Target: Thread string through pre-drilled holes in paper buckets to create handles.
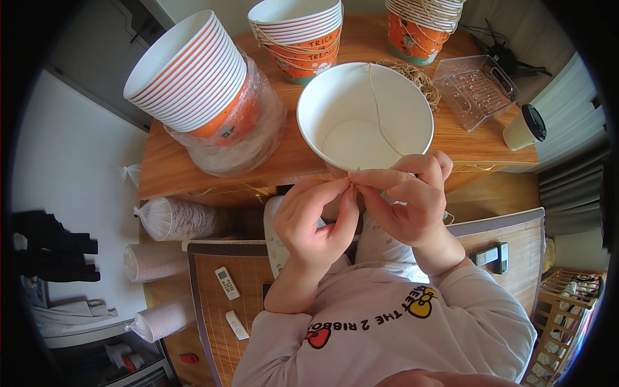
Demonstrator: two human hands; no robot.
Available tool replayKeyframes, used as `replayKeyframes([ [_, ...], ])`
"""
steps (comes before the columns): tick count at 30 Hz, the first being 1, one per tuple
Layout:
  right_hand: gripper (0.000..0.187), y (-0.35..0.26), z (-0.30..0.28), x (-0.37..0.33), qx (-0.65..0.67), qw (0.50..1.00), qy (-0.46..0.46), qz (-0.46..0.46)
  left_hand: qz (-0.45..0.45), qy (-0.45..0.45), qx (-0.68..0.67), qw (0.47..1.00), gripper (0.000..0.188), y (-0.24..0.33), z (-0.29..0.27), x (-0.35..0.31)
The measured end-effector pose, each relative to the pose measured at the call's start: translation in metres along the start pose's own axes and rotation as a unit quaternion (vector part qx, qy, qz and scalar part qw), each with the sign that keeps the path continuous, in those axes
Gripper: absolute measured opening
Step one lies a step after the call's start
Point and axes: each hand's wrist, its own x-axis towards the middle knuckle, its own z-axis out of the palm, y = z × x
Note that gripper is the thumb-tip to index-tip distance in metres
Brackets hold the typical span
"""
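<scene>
A white-lined paper bucket (335, 129) stands at the table's front edge with its mouth toward me. A thin tan string (378, 106) runs from its far rim down across the inside toward my fingers. My left hand (313, 222) is closed in a pinch at the bucket's near rim. Against it, my right hand (412, 203) pinches too, its fingertips meeting the left ones. A short bit of string pokes up between them; the rest of what they hold is hidden by the fingers.
Nested bucket stacks stand behind on the wooden table (290, 129): a tall plastic-wrapped stack (193, 77), a middle stack (300, 45) and a right stack (419, 32). Loose string (416, 80), a clear tray (474, 97) of small pieces and a lidded cup (525, 129) lie rightward.
</scene>
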Motion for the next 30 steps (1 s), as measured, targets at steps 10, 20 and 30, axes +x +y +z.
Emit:
replayKeyframes([
  [10, 0.038, 0.001, 0.009, -0.007, 0.034, 0.997, 0.071, -0.012, -0.061, -0.008, -0.066, 0.996, 0.013, -0.001, 0.0, -0.005],
  [20, 0.048, 0.004, 0.006, -0.015, 0.0, 0.999, 0.032, -0.032, -0.043, -0.012, -0.06, 0.997, 0.013, 0.0, -0.002, -0.004],
  [30, 0.038, -0.002, 0.006, -0.009, -0.004, 0.999, 0.05, 0.006, -0.009, -0.018, -0.017, 1.0, 0.013, 0.0, 0.001, -0.005],
])
